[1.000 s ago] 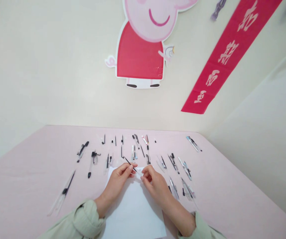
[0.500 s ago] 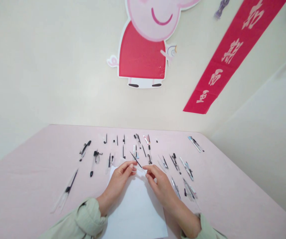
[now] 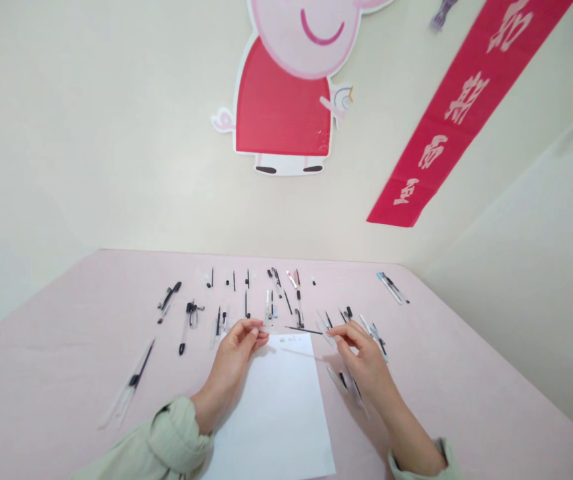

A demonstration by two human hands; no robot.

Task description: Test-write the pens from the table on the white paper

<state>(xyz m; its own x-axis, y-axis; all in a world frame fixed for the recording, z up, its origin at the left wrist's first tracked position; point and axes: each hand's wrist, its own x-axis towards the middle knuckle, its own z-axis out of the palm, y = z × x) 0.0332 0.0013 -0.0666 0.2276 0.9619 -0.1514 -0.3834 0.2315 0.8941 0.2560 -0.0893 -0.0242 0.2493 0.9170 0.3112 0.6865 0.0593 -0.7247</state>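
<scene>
My right hand (image 3: pixel 359 350) pinches a black pen refill (image 3: pixel 304 329) by one end. The refill points left, almost level, above the top of a white paper sheet (image 3: pixel 276 407). My left hand (image 3: pixel 242 343) is closed at the sheet's upper left, thumb against fingers. A pale, see-through plastic piece (image 3: pixel 265 328) shows at its fingertips; most of it is hidden. Small dark handwriting (image 3: pixel 290 340) marks the top of the sheet. Beneath and beside my right hand lie clear pen parts (image 3: pixel 337 380), partly covered by it.
Pens, refills and caps lie in rows on the pink table, among them a black-capped pen (image 3: pixel 182 330), a loose refill (image 3: pixel 287 301) and a clear pen (image 3: pixel 129 387) at left. Two pens (image 3: pixel 391 287) lie far right. A wall stands behind the table.
My right hand has moved right, away from my left hand, carrying the refill, which now lies nearly level instead of slanting. Handwriting on the sheet has come into view.
</scene>
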